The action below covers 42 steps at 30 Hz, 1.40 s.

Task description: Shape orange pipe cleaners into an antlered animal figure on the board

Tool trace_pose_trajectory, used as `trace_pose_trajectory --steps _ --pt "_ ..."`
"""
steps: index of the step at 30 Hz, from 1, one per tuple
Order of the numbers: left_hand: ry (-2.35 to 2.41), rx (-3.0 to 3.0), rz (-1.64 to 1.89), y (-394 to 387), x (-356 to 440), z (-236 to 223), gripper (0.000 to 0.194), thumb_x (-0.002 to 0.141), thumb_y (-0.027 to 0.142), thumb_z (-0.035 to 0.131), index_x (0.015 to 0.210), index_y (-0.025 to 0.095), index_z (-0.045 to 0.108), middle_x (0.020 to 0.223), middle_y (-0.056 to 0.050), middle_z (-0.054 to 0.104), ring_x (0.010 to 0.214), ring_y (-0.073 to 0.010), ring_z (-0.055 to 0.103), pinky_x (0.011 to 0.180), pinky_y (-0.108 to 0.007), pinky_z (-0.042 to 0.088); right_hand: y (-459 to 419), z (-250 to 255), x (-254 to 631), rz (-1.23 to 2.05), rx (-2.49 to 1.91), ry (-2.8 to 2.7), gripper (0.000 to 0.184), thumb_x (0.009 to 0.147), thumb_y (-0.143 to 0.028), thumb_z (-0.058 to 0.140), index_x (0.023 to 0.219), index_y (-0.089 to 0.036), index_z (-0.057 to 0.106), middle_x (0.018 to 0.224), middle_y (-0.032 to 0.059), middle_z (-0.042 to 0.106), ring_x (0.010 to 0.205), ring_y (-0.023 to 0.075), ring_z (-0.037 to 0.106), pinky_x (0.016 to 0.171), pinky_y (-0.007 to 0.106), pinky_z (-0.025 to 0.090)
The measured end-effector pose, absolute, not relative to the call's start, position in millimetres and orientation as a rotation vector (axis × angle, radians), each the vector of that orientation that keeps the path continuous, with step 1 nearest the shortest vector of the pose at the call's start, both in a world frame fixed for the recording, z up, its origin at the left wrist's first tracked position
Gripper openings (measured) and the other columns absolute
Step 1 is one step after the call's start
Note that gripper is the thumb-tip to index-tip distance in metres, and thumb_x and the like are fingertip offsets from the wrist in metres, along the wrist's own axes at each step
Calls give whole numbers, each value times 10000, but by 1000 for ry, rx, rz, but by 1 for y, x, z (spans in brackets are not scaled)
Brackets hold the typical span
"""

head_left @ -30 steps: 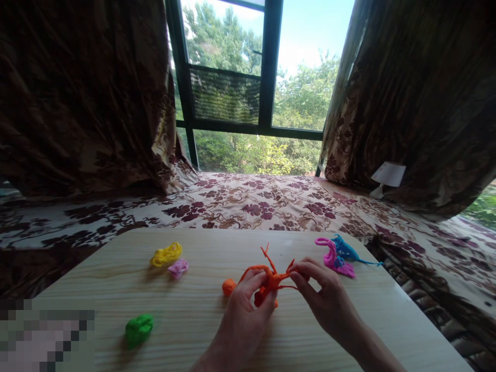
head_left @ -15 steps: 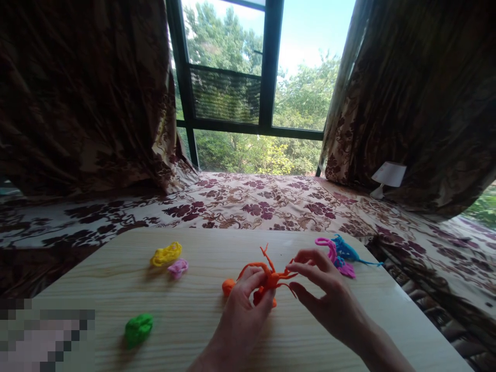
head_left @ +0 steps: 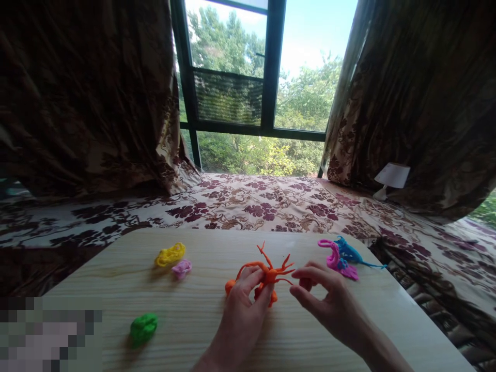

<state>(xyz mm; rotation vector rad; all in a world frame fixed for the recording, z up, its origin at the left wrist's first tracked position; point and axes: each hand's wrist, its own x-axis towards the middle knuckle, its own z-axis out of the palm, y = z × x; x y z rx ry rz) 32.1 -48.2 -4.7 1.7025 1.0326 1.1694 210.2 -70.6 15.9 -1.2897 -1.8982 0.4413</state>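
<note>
Orange modelling piece [head_left: 271,275] is above the middle of the counter [head_left: 194,330], near its front, thin branching strands pointing away and to the right. Left hand [head_left: 246,305] keeps it pinched between thumb and fingers, much as a second ago. What changed: right hand [head_left: 331,292] had a strand in its fingertips; now it has let go and drawn back slightly, thumb and forefinger parted, holding nothing I can make out. Tips sit right by the strand ends; cannot tell if they brush. Strands now show as a spread fan, so I judge that pinch finished, the piece steadied by one hand only. Green lump [head_left: 143,329], yellow bundle [head_left: 170,254] and magenta piece [head_left: 333,261] lie where they were, apart from the orange.
</note>
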Motion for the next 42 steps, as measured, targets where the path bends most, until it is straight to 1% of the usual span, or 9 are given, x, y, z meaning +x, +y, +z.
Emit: trace_pose_trajectory --steps 6,8,10,13,20,24,28,31,42 --pt "1052 1721 1154 -48 32 -6 247 852 318 430 880 213 651 874 -24 567 744 -131 549 672 -223 467 -72 9 200 408 -1326 -1948 248 880 -294 426 718 -198 589 678 -6 511 612 108 488 555 226 375" --pt "1064 1722 1155 -47 32 -7 250 851 321 429 877 217 655 873 -24 579 770 -139 556 691 -228 464 -73 12 203 423 -1315 -1960 210 864 -321 457 769 -208 607 694 -5 526 627 112 498 558 222 380" --pt "1092 1719 1158 -44 32 -9 239 842 327 446 879 220 656 880 -24 594 816 -149 562 720 -234 461 -72 15 208 421 -1329 -1943 179 840 -349 496 890 -228 619 725 -4 554 655 123 517 587 226 393" --pt "1141 1707 1138 -35 32 -11 212 813 335 494 873 217 660 894 -25 623 857 -161 573 756 -240 460 -67 14 217 343 -1411 -1842 219 842 -366 488 961 -232 612 762 1 590 685 135 530 638 241 395" --pt "1117 1703 1076 -26 37 -20 168 790 274 515 862 203 649 872 -16 620 825 -153 605 738 -229 479 -54 -11 227 302 -1560 -1941 336 892 -350 364 698 -188 586 645 -4 562 601 123 496 566 231 331" --pt "1030 1563 1038 -28 37 -29 192 796 308 509 902 191 619 962 -43 602 799 -157 617 702 -248 508 -51 -24 231 294 -1640 -2020 332 880 -341 379 673 -185 586 652 -1 584 613 123 508 574 226 318" --pt "1036 1732 1057 -29 35 -28 184 824 291 477 859 192 629 895 -39 599 877 -167 575 770 -254 471 -51 -29 233 321 -1679 -2036 320 867 -335 393 652 -187 579 645 -5 594 598 118 510 544 220 294" --pt "1054 1819 1069 -31 34 -23 192 833 269 467 899 202 634 901 -35 595 903 -162 559 826 -262 440 -50 -29 233 324 -1679 -2026 303 862 -328 401 675 -194 599 671 -3 612 617 122 525 556 222 299" --pt "999 1668 1024 -38 36 -20 196 811 244 467 912 189 626 949 -42 611 883 -154 587 773 -252 492 -48 -24 237 358 -1637 -1972 285 850 -330 418 779 -193 658 723 27 639 655 148 560 598 250 376"
